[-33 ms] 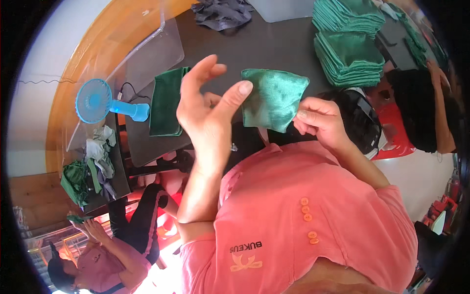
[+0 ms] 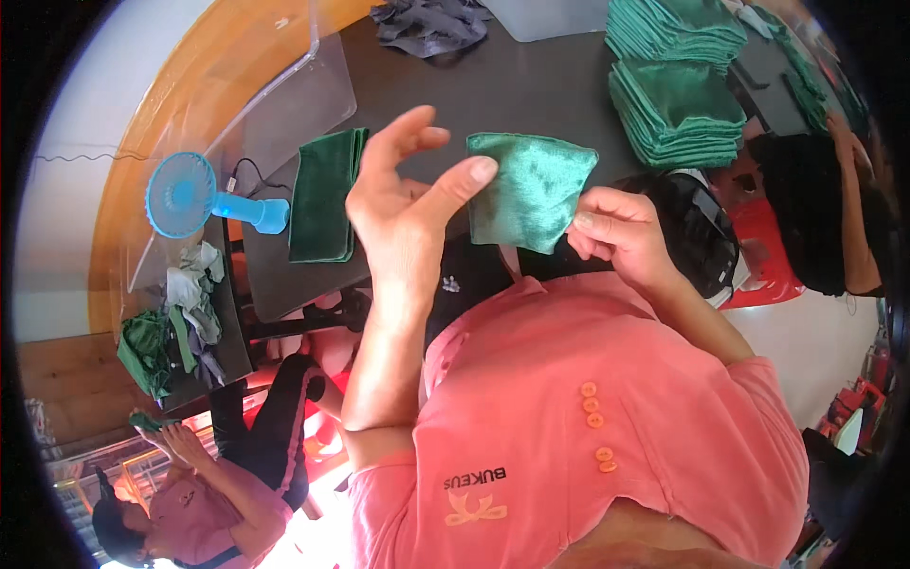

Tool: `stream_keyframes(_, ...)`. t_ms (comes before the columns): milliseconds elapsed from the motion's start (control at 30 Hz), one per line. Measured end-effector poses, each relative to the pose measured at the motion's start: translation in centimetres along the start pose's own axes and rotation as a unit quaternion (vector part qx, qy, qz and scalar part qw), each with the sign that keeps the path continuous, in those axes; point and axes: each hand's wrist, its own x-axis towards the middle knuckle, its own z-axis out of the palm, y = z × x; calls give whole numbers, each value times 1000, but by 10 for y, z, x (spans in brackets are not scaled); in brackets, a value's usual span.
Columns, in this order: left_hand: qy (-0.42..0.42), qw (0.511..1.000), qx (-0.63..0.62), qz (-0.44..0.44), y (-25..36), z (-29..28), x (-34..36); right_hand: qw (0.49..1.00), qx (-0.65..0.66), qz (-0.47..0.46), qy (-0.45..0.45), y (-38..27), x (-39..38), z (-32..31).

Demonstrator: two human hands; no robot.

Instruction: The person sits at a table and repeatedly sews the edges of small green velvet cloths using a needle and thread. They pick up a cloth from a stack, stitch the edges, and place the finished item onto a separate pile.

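While the right hand (image 2: 616, 232) pinches the soft, light green cloth (image 2: 531, 190) at its four-o'clock corner, the left hand (image 2: 403, 204) spreads open, empty, at nine o'clock.

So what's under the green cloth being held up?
Under the green cloth, pinched by the right hand, lies the dark table. What the cloth covers cannot be seen.
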Motion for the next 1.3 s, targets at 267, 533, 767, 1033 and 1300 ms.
stream_keyframes(267,-131,969,-211,5,-28,21,12,1000,-28,-5,0,6,0,1)
stream_keyframes(533,-107,967,-230,11,-32,40,5,999,-22,16,19,5,-3,-3)
stream_keyframes(767,-86,949,-300,-35,-39,57,0,997,-10,-16,77,20,-6,7)
stream_keyframes(1033,-94,957,-267,-69,-38,49,6,993,-61,-4,98,8,-9,5)
stream_keyframes(1300,-58,943,-322,-62,-39,50,1,996,-68,12,63,6,-6,-4)
